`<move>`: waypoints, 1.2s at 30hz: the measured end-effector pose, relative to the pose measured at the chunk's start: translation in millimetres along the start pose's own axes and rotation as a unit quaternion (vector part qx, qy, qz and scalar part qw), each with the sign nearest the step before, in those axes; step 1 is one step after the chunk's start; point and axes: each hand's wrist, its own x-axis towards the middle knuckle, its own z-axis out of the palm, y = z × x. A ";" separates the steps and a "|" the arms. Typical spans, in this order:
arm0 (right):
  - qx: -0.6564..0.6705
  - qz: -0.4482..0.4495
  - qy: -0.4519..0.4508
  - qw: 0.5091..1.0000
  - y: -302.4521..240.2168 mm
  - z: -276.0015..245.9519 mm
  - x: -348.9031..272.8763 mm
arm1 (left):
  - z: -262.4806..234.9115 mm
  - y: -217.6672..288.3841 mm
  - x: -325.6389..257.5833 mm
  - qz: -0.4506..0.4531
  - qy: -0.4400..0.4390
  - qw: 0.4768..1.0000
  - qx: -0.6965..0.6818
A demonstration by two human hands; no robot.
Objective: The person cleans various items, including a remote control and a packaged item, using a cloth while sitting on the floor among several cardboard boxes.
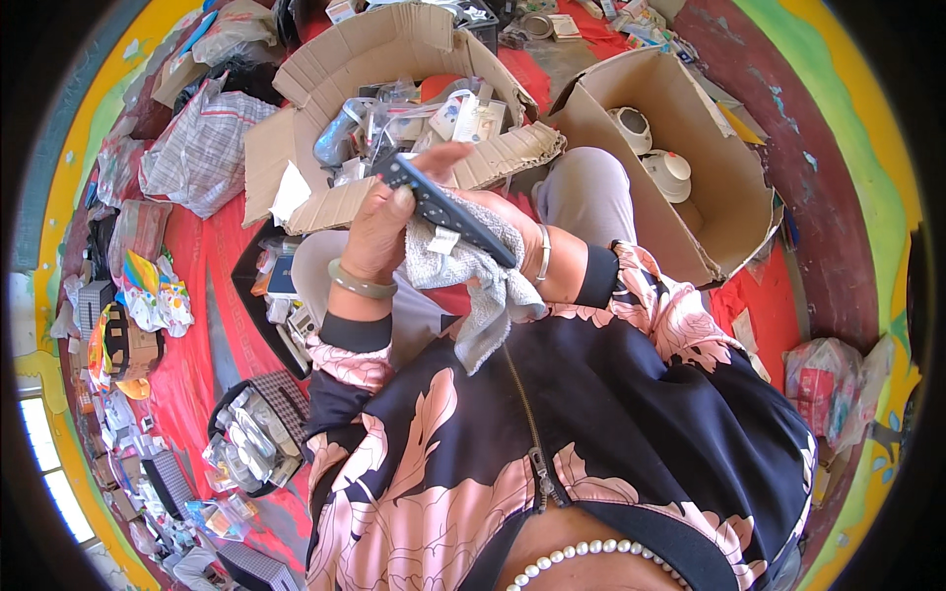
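Observation:
My left hand (375,236) grips the upper end of a dark, flat, oblong slab with small pale dots (451,219), its thumb lying on the near face. The slab is held tilted above my lap; I cannot tell its exact kind. My right hand (505,209) is closed on a grey towelling cloth (480,330) against the slab's lower part. Some of its fingers are hidden behind the slab and cloth. A loose end of the cloth hangs down in front of my jacket, and a white label shows on it.
Ahead stands an open cardboard box (266,167) of mixed small goods. To its right, another carton (724,212) holds two white rounded items (670,175). At left are a black-rimmed basket of white items (251,443), a checked bag (202,158) and scattered goods on red floor covering (202,286).

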 end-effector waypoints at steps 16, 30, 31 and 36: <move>-0.078 -0.030 0.223 0.971 -11.7 -70.2 3.1 | -25.7 9.3 -11.8 0.089 0.379 0.902 -0.185; -0.413 -0.141 0.093 0.895 -32.2 13.1 1.1 | -10.6 -13.3 -10.8 0.115 0.317 0.918 -0.210; -0.517 -0.177 0.110 0.830 -17.1 26.1 8.0 | 11.1 -9.0 -4.0 0.119 0.311 0.917 -0.221; -0.686 -0.236 0.191 0.661 7.6 22.8 18.4 | 28.1 -20.9 -5.6 0.122 0.370 0.914 -0.117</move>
